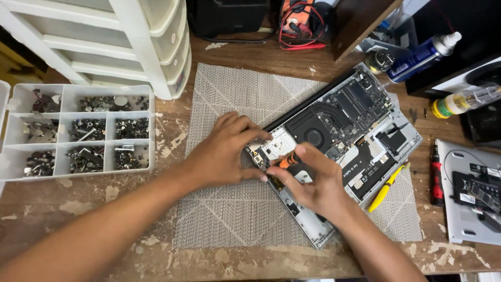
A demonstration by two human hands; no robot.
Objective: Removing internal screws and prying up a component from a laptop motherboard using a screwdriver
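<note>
An opened laptop [365,130] lies bottom-up on a grey woven mat [235,104], its circuit board, fan and black battery bay exposed. My right hand [318,180] grips a small orange-handled screwdriver [288,161], its tip down on the laptop's left corner. My left hand [227,151] rests beside it, fingers pressing on the laptop's near-left edge. The screwdriver's tip is hidden by my fingers.
A clear compartment box of screws [78,130] sits at left, below a white drawer unit [130,42]. A yellow pry tool [383,190] lies by the laptop. At right are a red screwdriver [436,177], a grey laptop cover [472,193], a spray can [422,55] and a bottle [464,102].
</note>
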